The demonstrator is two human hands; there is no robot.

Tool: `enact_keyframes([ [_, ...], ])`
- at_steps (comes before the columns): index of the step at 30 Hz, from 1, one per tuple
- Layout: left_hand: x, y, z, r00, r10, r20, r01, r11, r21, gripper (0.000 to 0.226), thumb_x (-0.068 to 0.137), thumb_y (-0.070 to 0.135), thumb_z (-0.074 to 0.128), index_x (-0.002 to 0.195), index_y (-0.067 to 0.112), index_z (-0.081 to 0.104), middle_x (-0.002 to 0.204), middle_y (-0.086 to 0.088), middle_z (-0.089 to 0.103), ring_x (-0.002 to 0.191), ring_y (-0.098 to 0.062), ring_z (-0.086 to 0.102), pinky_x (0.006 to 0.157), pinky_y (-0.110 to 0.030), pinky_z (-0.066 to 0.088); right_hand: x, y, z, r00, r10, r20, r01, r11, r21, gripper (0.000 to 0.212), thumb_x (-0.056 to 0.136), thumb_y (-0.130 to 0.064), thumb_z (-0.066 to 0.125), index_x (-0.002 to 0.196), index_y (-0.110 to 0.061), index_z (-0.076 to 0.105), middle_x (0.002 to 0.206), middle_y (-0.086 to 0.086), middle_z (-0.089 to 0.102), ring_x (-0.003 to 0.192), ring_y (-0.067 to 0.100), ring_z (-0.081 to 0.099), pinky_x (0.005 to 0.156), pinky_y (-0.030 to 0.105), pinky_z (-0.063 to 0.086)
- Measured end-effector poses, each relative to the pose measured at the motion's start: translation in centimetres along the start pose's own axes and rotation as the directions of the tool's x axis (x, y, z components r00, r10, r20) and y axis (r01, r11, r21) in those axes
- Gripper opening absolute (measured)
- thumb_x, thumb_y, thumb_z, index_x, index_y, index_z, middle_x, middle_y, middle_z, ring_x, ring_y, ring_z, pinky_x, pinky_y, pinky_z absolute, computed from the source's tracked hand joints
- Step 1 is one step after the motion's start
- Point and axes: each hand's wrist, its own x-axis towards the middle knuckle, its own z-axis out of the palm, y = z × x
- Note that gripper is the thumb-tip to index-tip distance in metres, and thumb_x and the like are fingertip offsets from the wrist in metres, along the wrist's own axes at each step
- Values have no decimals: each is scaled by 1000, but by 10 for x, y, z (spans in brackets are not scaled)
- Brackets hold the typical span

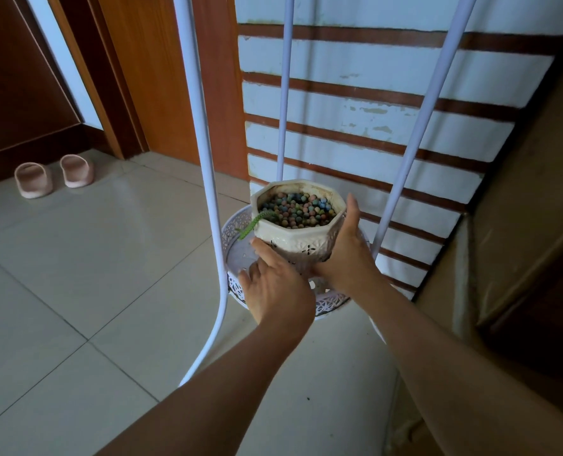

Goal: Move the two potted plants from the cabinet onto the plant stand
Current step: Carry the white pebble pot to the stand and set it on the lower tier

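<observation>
A cream octagonal pot [298, 236] filled with coloured clay pebbles, a thin green stem [252, 224] drooping over its left rim, sits low over the round white lacework tray [237, 255] of the plant stand. My right hand [346, 255] wraps the pot's right side and base. My left hand [273, 284] is at its lower left, fingers spread, thumb touching the pot's base. Whether the pot rests on the tray I cannot tell. The second plant is not in view.
Three white stand legs [204, 153] rise around the tray. A striped white and brown wall [372, 110] is behind. A brown cabinet [520, 225] stands to the right. Pink slippers [53, 174] lie by a wooden door at left. Tiled floor surrounds the stand.
</observation>
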Motion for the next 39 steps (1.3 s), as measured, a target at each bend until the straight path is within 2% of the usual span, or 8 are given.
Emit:
enact_keyframes([
  [5, 3, 3, 1, 998, 18, 54, -17, 1000, -16, 93, 79, 14, 53, 143, -5, -11, 135, -20, 53, 123, -35, 50, 113, -42, 29, 4, -4, 0, 998, -14, -57, 18, 997, 70, 117, 58, -22, 89, 146, -15, 11, 141, 9, 46, 128, 23, 46, 89, 12, 36],
  [11, 5, -1, -2, 997, 35, 62, -34, 999, -18, 91, 80, 14, 53, 144, -3, -9, 130, -19, 56, 116, -36, 54, 97, -44, 46, -5, -4, 2, 993, -42, -107, 52, 994, 94, 111, 58, -22, 89, 144, -12, 19, 145, 8, 43, 134, 23, 41, 105, 34, 41],
  [18, 18, -5, -8, 997, 29, 72, -27, 999, -19, 91, 82, 16, 54, 144, -3, -10, 117, -18, 62, 103, -38, 61, 76, -41, 49, -16, -8, 13, 982, -33, -186, 49, 995, 82, 108, 65, -19, 85, 147, -10, 16, 149, 8, 36, 139, 20, 33, 110, 32, 37],
  [22, 24, -4, -10, 997, -4, 83, 5, 1000, -18, 97, 83, 25, 62, 145, -2, -8, 113, -17, 65, 102, -36, 63, 70, -37, 43, -21, -10, 20, 981, -28, -194, 40, 998, 55, 110, 67, -18, 83, 149, -10, 10, 150, 11, 34, 139, 23, 33, 107, 39, 42],
  [26, 23, -6, -12, 997, 14, 78, -11, 999, -33, 98, 83, 23, 63, 145, 0, -9, 111, -16, 67, 98, -34, 65, 69, -36, 43, -16, -7, 13, 983, -36, -178, 37, 999, 2, 118, 64, -25, 85, 149, -13, 6, 152, 11, 30, 140, 24, 30, 109, 36, 36],
  [29, 23, -3, -12, 996, -7, 88, 12, 998, -56, 93, 85, 18, 58, 145, 0, -10, 115, -17, 65, 103, -36, 62, 79, -41, 47, -5, -8, 3, 997, -7, -78, 13, 997, 74, 130, 57, -23, 90, 149, -18, -2, 152, 10, 31, 139, 25, 31, 106, 33, 33],
  [32, 25, 0, -11, 995, -21, 94, 29, 996, -84, 87, 86, 14, 52, 145, 0, -10, 118, -18, 63, 106, -37, 61, 89, -47, 49, 0, -11, 1, 998, -32, -62, 38, 995, 94, 124, 53, -21, 92, 147, -16, 10, 144, 9, 42, 132, 25, 42, 105, 37, 42],
  [39, 31, -1, -7, 997, -49, 67, 57, 990, -125, 91, 82, 22, 60, 145, 1, -2, 112, -16, 65, 101, -34, 63, 70, -37, 40, -5, -12, 10, 985, -41, -166, 61, 991, 116, 110, 55, -19, 90, 141, -13, 22, 139, 8, 47, 128, 22, 46, 100, 32, 46],
])
